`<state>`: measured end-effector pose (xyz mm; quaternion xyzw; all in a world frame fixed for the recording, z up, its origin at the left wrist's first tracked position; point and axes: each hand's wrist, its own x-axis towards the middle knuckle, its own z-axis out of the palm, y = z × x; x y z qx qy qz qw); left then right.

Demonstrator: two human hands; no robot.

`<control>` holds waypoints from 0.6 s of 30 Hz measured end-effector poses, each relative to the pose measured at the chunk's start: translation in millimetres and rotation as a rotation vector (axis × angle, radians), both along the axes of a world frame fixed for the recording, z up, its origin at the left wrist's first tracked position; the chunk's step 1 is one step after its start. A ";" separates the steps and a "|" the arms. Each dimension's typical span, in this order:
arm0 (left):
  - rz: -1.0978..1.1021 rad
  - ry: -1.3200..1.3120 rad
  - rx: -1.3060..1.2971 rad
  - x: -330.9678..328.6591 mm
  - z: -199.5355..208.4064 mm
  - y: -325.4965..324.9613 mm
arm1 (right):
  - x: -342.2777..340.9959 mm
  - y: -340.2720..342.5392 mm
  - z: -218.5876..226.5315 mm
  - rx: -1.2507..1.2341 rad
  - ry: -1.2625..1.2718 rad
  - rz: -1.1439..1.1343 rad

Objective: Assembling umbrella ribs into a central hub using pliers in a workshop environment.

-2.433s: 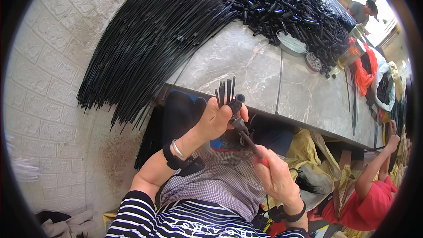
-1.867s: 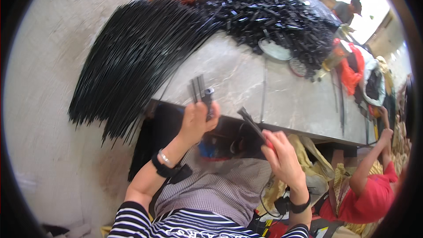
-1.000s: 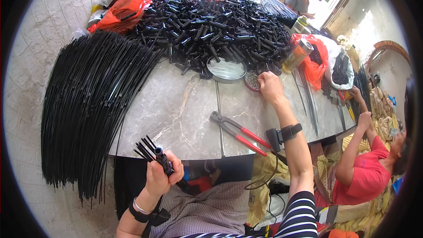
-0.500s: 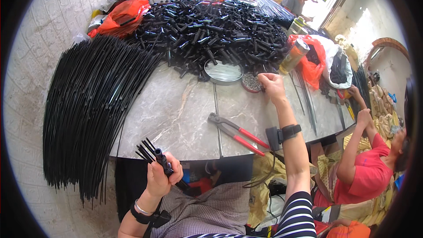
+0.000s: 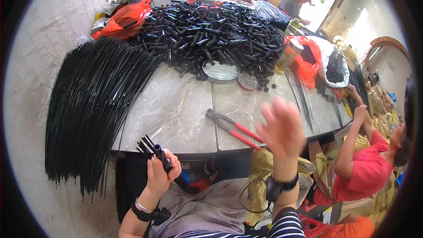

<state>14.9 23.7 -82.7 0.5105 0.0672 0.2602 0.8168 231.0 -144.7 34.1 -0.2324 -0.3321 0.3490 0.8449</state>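
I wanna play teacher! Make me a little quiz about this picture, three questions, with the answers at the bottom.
1. True or false: the red-handled pincers are lying on the grey table.

2. Fill in the blank: in the picture, the round tin of thin pale sticks stands to the ____ of the small red-sided dish of metal bits.

3. Choose one: what does the person's left hand hold?
A) the pincers
B) some thin black rods together with a black tube
C) the round tin

Key: 1. True. 2. Left. 3. B.
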 end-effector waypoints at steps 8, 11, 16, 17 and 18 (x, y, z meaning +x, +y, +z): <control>0.021 -0.065 -0.049 -7.1 -2.2 -11.4 | -76.5 -18.1 79.7 0.623 -0.481 0.584; 0.028 -0.078 -0.016 -13.9 -0.3 -13.0 | -96.5 -27.0 96.5 0.468 -0.471 0.450; 0.056 -0.057 0.014 -24.7 2.8 -16.1 | -108.3 -29.4 91.4 0.489 -0.550 0.510; 0.064 -0.018 0.023 -26.1 4.2 -17.6 | -114.4 -30.4 92.2 0.499 -0.546 0.472; 0.066 -0.020 0.023 -27.3 4.9 -18.4 | -117.6 -31.2 93.0 0.509 -0.541 0.432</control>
